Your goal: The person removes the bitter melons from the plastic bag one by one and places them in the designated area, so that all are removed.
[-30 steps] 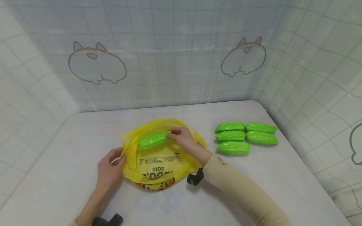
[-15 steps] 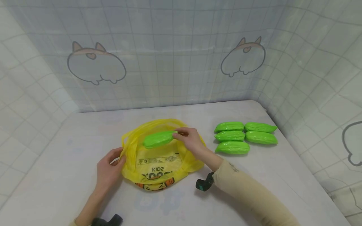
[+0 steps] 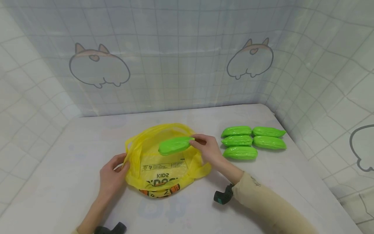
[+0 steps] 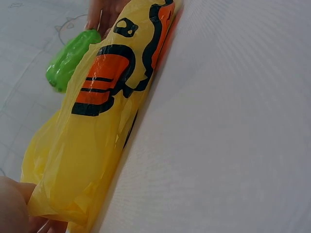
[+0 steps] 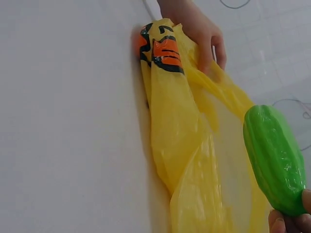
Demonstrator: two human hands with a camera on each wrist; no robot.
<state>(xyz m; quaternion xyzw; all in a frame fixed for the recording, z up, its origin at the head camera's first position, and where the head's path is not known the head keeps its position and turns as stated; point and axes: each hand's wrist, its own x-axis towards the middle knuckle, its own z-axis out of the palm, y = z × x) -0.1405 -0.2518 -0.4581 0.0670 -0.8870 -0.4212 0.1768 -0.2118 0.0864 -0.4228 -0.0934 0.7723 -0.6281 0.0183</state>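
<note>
A yellow plastic bag (image 3: 135,174) with dark print lies on the table, its mouth spread wide. At its left rim my left hand (image 3: 112,175) pinches the plastic between thumb and fingers. My right hand (image 3: 211,152) grips one end of a glossy green toy bitter melon (image 3: 174,145), which hangs over the right part of the bag's mouth. Lengthwise ridges show on this bitter melon (image 5: 272,153) in the right wrist view. Orange and black print covers the bag's near side (image 4: 99,90) in the left wrist view.
Several more green toy bitter melons (image 3: 240,152) lie in two columns on the white-covered table (image 3: 187,217), right of the bag. A grid-patterned curtain (image 3: 181,65) with cartoon animals rises behind the table, and similar sheeting stands at both sides.
My right hand has moved to the right, carrying the bitter melon from the bag's left-middle toward its right rim. My left hand has stayed at the left rim.
</note>
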